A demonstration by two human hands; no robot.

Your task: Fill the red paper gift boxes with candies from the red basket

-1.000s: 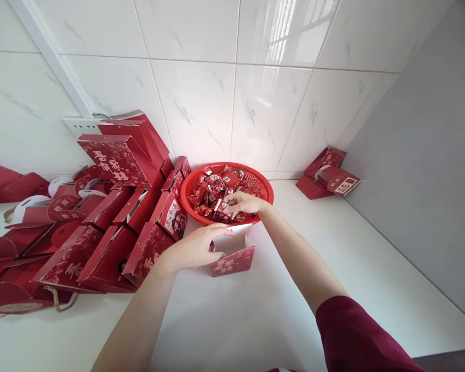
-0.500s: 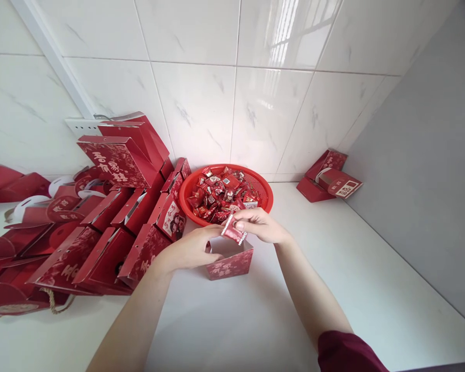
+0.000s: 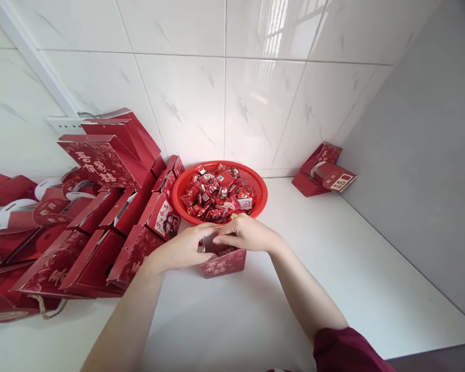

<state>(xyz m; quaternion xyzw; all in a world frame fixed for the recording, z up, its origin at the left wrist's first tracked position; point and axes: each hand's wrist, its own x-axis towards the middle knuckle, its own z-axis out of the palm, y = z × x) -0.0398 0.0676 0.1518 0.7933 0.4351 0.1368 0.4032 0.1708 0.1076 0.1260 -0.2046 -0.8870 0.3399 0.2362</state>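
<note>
A small red gift box (image 3: 223, 264) stands on the white counter with its top open. My left hand (image 3: 180, 249) grips its left side, with the thumb at the near edge and the fingers toward the far edge. Above the box's mouth hovers my right hand (image 3: 247, 233), palm down; thumb and fingers are apart and no packet shows in them. Part of the box's inside is hidden by the hands. Directly behind it sits a red plastic basket (image 3: 262, 199) heaped with red wrapped candies (image 3: 217, 192).
Many folded red gift boxes (image 3: 112, 217) crowd the left side, some stacked against the tiled wall. Two red cartons (image 3: 321, 173) lie at the back right by a grey panel (image 3: 414, 155). A white socket strip (image 3: 64, 125) is behind the stack.
The red candy packet that was in my right hand has gone from view, and that hand has lowered over the box's mouth. The view has shifted slightly. My left hand stays at the box.
</note>
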